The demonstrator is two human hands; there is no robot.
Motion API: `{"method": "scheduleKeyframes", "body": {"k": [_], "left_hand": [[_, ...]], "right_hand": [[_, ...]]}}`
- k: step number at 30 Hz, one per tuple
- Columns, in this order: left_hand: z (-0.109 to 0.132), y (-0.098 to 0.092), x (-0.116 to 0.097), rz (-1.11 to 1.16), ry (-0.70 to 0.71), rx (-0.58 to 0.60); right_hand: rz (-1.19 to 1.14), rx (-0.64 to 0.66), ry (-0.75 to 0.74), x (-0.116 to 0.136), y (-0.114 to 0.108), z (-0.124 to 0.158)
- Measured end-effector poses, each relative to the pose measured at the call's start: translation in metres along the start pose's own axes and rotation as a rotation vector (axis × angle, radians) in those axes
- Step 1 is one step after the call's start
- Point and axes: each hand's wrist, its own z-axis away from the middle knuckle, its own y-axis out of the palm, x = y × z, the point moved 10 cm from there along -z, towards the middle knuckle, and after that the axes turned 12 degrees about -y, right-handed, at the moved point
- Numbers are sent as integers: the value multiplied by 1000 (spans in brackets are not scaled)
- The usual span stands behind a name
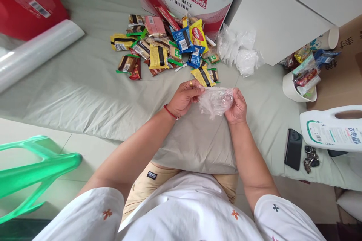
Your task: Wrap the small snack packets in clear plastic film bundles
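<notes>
Clear plastic bag (216,101), crumpled and see-through, is held between both hands just above the grey-green sheet (85,83). Its long axis runs across from one hand to the other, and its loose bulk sags toward the person. The left hand (185,96) has its fingers curled and pinched together on the bag's left edge, the right hand (237,105) is closed on the right edge, and a heap of snack packets (158,56) lies just beyond the left fingertips, with a pile of clear bags (240,51) beyond the right hand.
</notes>
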Motion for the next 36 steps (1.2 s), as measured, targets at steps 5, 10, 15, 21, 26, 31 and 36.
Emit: {"method": "scheduleKeyframes", "body": {"k": [5, 10, 15, 21, 26, 31, 36], "left_hand": [[1, -8, -7, 74, 73, -97], [1, -13, -10, -28, 137, -180], [-8, -36, -12, 51, 145, -223], [31, -47, -46, -296, 500, -600], [69, 17, -54, -834, 816, -471], [65, 64, -24, -1100, 875, -136], [51, 64, -19, -1064, 704, -28]], "right_hand": [[9, 91, 104, -7, 19, 13], [175, 267, 142, -18, 39, 29], [240, 202, 143, -18, 26, 22], [179, 93, 137, -11, 11, 12], [143, 7, 77, -8, 3, 9], [142, -5, 40, -3, 9, 12], [172, -29, 42, -3, 5, 11]]}}
